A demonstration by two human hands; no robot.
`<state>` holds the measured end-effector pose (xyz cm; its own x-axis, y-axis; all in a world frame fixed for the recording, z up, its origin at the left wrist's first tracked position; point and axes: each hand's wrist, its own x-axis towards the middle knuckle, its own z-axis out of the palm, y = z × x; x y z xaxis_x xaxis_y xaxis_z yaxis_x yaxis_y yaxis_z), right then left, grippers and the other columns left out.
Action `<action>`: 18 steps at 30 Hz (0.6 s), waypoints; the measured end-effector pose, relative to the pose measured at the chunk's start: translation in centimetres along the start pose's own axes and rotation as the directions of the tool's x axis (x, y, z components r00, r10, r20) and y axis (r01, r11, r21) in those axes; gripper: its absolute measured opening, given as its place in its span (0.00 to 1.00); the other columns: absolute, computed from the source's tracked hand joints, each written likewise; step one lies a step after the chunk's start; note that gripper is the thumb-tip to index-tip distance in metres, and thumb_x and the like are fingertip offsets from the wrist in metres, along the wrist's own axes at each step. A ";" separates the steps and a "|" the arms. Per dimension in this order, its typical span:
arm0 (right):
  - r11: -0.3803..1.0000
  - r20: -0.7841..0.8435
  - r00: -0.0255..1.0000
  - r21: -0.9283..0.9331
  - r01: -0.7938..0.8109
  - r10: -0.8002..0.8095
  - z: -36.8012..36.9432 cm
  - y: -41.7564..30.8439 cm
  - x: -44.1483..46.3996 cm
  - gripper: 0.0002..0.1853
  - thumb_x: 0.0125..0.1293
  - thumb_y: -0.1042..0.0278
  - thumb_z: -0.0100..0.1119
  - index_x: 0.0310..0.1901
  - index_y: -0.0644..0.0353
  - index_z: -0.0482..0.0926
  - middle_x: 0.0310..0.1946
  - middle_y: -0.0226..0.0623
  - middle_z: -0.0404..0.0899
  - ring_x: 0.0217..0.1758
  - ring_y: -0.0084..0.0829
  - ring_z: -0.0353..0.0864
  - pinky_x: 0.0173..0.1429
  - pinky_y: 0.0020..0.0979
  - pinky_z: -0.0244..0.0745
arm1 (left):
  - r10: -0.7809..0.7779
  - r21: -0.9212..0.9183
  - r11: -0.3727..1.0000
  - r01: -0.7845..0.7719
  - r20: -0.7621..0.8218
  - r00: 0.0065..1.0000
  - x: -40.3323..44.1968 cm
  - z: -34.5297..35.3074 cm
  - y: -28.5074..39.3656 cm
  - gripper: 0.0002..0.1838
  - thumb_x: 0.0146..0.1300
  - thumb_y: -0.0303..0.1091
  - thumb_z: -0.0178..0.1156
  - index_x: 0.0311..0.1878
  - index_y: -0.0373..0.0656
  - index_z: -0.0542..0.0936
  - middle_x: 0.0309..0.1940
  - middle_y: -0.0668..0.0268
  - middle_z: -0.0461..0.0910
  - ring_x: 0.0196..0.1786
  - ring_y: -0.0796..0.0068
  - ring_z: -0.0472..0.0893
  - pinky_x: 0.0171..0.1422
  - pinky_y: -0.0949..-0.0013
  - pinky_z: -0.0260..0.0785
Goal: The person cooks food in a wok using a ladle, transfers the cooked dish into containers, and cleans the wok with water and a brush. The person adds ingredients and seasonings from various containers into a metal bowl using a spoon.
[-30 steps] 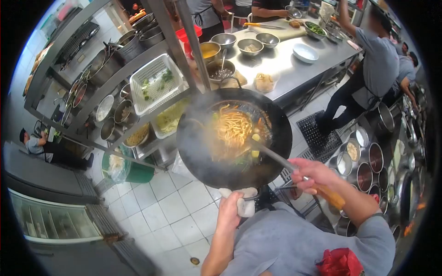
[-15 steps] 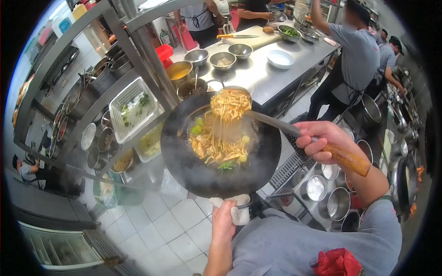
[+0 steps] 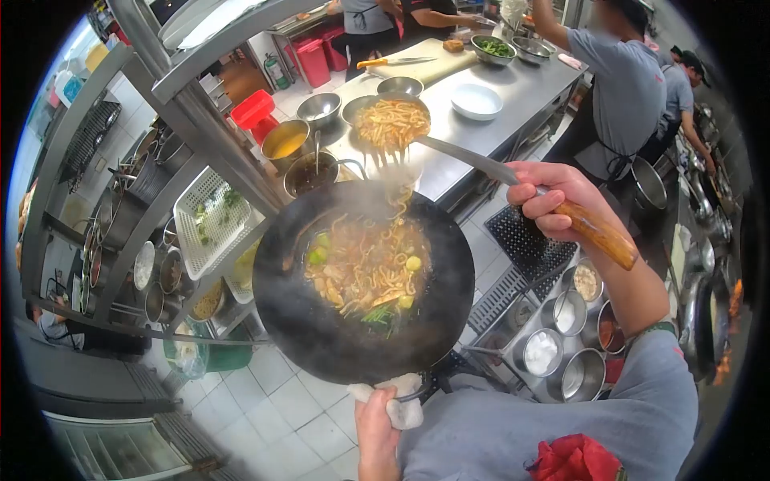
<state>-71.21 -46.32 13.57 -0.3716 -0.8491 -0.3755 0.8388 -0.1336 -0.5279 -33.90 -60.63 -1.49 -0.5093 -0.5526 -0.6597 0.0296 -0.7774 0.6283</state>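
Note:
My right hand (image 3: 557, 200) is closed around the wooden handle of a long metal ladle (image 3: 473, 159). Thick noodles (image 3: 393, 120) fill its bowl, and a few strands trail down from it. Below sits a dark, steaming wok (image 3: 277, 276) with more noodles in broth (image 3: 365, 276), green pieces (image 3: 318, 255) and chopped greens (image 3: 381, 315). At the wok's near edge, my left hand (image 3: 378, 425) is closed on the wok handle through a folded white cloth (image 3: 405, 412). The cloth and fingers hide most of that handle.
Beyond the wok, a steel table (image 3: 513, 128) bears a white bowl (image 3: 476, 102), metal bowls and a knife (image 3: 397, 61). Sauce pots (image 3: 286, 143) and a white basket (image 3: 210, 226) stand left. Seasoning pots (image 3: 543, 353) are at right. Co-workers (image 3: 622, 88) stand nearby.
The noodle-filled ladle has risen farther from the wok, toward the steel table, and fewer strands hang from it. The wok and my left hand sit slightly lower and farther left in view.

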 end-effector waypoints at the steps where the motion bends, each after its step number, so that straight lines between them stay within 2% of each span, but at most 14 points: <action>1: 0.999 -0.028 1.000 -0.055 0.000 -0.001 -0.6 -0.3 0.7 0.07 0.76 0.72 0.46 0.51 0.59 0.67 0.30 0.30 0.69 0.17 0.08 0.65 0.11 0.18 0.64 | 0.003 0.000 1.000 -0.003 -0.014 1.000 0.0 0.0 -0.2 0.14 0.60 0.21 0.55 0.50 0.28 0.73 0.42 0.52 0.81 0.43 0.62 0.83 0.47 0.60 0.78; 3: 0.987 -0.084 0.996 -0.162 -0.003 -0.011 -1.8 -0.5 1.9 0.08 0.74 0.72 0.47 0.52 0.58 0.67 0.30 0.29 0.69 0.17 0.08 0.64 0.11 0.17 0.63 | 0.007 0.001 1.000 -0.007 -0.042 0.999 0.1 -0.1 -0.5 0.16 0.59 0.21 0.56 0.52 0.29 0.73 0.43 0.53 0.81 0.43 0.62 0.83 0.47 0.60 0.78; 6: 0.965 -0.118 0.993 -0.259 -0.034 0.003 -4.4 -0.3 3.7 0.14 0.73 0.72 0.49 0.59 0.56 0.67 0.29 0.28 0.67 0.16 0.11 0.62 0.12 0.19 0.63 | 0.067 0.005 0.998 -0.066 -0.110 0.992 0.1 0.5 -0.9 0.10 0.59 0.24 0.57 0.40 0.25 0.78 0.37 0.49 0.83 0.39 0.56 0.86 0.44 0.55 0.81; 10: 0.876 -0.176 0.984 -0.480 -0.055 -0.034 -6.3 0.2 4.9 0.22 0.69 0.73 0.50 0.64 0.56 0.65 0.28 0.28 0.68 0.17 0.11 0.62 0.13 0.18 0.61 | 0.067 -0.013 0.998 -0.069 -0.114 0.991 -0.6 1.4 -0.6 0.11 0.59 0.25 0.57 0.40 0.25 0.78 0.37 0.48 0.83 0.39 0.55 0.86 0.45 0.54 0.81; 14: 0.787 -0.199 0.979 -0.612 -0.085 -0.049 -7.6 0.6 5.8 0.27 0.67 0.74 0.52 0.68 0.56 0.62 0.28 0.25 0.67 0.17 0.13 0.61 0.16 0.22 0.63 | 0.054 -0.045 0.997 -0.060 -0.132 0.990 -0.8 2.2 -0.7 0.12 0.59 0.26 0.58 0.42 0.25 0.78 0.38 0.48 0.83 0.40 0.54 0.85 0.46 0.53 0.80; 15: 0.742 -0.209 0.975 -0.665 -0.088 -0.071 -7.5 0.9 5.8 0.31 0.67 0.73 0.52 0.71 0.57 0.59 0.29 0.26 0.68 0.17 0.16 0.63 0.16 0.24 0.64 | 0.052 -0.060 0.996 -0.060 -0.134 0.990 -0.8 2.4 -0.8 0.12 0.59 0.26 0.59 0.42 0.26 0.78 0.38 0.48 0.83 0.40 0.54 0.85 0.47 0.53 0.80; 18: 0.520 -0.171 0.977 -0.850 -0.082 -0.125 -8.6 1.5 6.8 0.32 0.68 0.72 0.53 0.73 0.58 0.57 0.27 0.28 0.67 0.18 0.18 0.64 0.16 0.24 0.63 | 0.060 -0.036 0.997 -0.067 -0.162 0.985 -0.8 2.6 -1.2 0.13 0.59 0.27 0.59 0.43 0.26 0.78 0.39 0.48 0.83 0.40 0.55 0.85 0.47 0.53 0.79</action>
<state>-75.90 -47.86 3.64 -0.5359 -0.7258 -0.4313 0.1288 0.4346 -0.8914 -35.80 -58.46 -0.61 -0.3606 -0.6397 -0.6788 0.0940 -0.7490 0.6559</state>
